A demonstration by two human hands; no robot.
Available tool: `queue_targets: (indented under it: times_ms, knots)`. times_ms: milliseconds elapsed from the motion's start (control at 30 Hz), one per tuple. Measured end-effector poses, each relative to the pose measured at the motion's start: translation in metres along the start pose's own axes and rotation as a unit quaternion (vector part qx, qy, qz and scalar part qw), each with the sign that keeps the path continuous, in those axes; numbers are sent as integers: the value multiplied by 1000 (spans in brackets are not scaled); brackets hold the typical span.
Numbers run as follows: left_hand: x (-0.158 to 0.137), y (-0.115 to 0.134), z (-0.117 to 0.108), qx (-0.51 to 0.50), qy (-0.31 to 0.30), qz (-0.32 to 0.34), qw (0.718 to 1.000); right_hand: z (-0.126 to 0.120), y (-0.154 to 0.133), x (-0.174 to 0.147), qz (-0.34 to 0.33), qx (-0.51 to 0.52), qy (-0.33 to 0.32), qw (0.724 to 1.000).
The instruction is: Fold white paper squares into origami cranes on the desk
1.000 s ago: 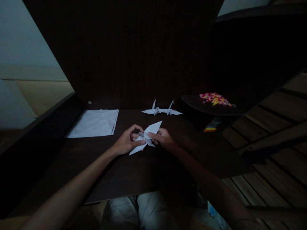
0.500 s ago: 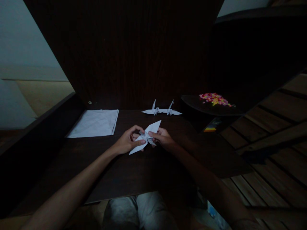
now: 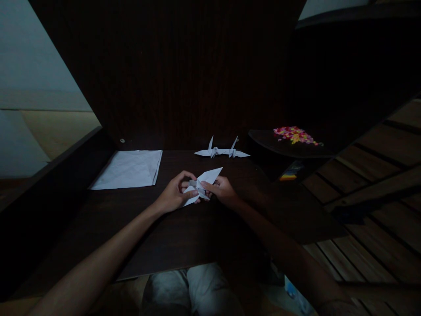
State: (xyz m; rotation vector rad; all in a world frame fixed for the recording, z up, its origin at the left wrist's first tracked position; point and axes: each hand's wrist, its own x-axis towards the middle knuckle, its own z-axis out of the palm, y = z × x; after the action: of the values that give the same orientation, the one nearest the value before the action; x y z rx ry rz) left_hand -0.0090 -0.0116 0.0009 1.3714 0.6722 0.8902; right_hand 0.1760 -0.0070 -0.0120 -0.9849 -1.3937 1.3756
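From the paper I hold, between nine and ten o'clock, flat white sheets with creases (image 3: 128, 169) lie on the dark brown wooden table (image 3: 171, 245). At nine o'clock, my left hand (image 3: 174, 193) pinches one side of the white, pointy, folded paper shape (image 3: 208, 176), thumb on top. The shape is in the middle of my clock, between both hands. Half a second ago its point near eight o'clock stuck out further; now less of it shows, and the middle looks more puffed up. I think that means the paper is tipping or bending, so the middle folds need a careful grip. Near one o'clock, two joined white paper birds (image 3: 224, 152) sit on the table, just as before. At three o'clock, my right hand (image 3: 225, 191) pinches the other side, thumb on top (I can't tell how the hidden fingers press). Near two o'clock, tiny pink, red and yellow bits (image 3: 295, 135) lie on a dark curved shelf (image 3: 263, 139).
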Motion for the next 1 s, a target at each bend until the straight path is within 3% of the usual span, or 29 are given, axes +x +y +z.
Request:
queue_targets:
  times_ms: [300, 467, 633, 733, 1000]
  knots:
    - [1, -2, -1, 48, 46, -6, 998, -2, 3, 3, 5, 8, 35, 999]
    - [3, -11, -4, 47, 76, 33, 995, -1, 2, 6, 27, 47, 69, 996]
    - [3, -4, -8, 157, 59, 65, 984, -2, 0, 7, 50, 88, 85, 991]
    - [3, 1, -8, 202, 45, 45, 977, -2, 0, 7, 59, 82, 84, 991]
    - [-1, 9, -3, 210, 121, 0, 970, 3, 1, 5, 51, 64, 69, 994]
